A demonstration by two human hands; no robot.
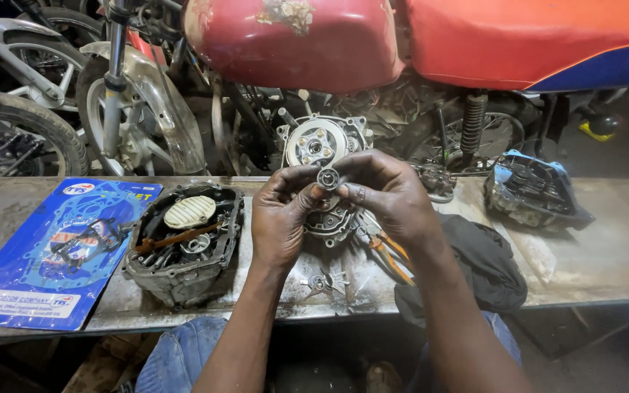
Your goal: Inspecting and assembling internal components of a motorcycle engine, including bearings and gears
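Both my hands are raised over a metal bench, pinching one small round metal part, ring-shaped like a bearing. My left hand grips it from the left with thumb and fingers. My right hand grips it from the right. Beneath my hands lies a greasy engine part and pliers with orange handles. A small star-shaped metal piece lies near the bench's front edge.
An open engine cover sits left of my hands, beside a blue gasket packet. A black cloth and another engine part on blue plastic lie right. A red motorcycle with exposed clutch stands behind.
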